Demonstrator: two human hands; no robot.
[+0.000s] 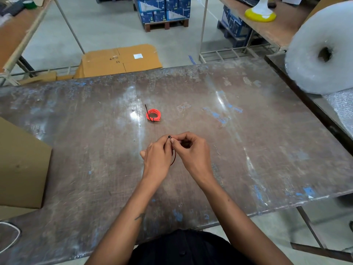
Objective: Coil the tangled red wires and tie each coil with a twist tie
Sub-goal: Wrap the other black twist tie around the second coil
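Scuffed brown metal tabletop fills your view, brown cardboard box at its left edge. Your left hand grips a dark red wire coil near the middle, your right hand pinches a small black tie on it. Just beyond sits a tied bright red wire coil.

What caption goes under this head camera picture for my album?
Both hands, left hand and right hand, tie a red wire beside a finished coil.
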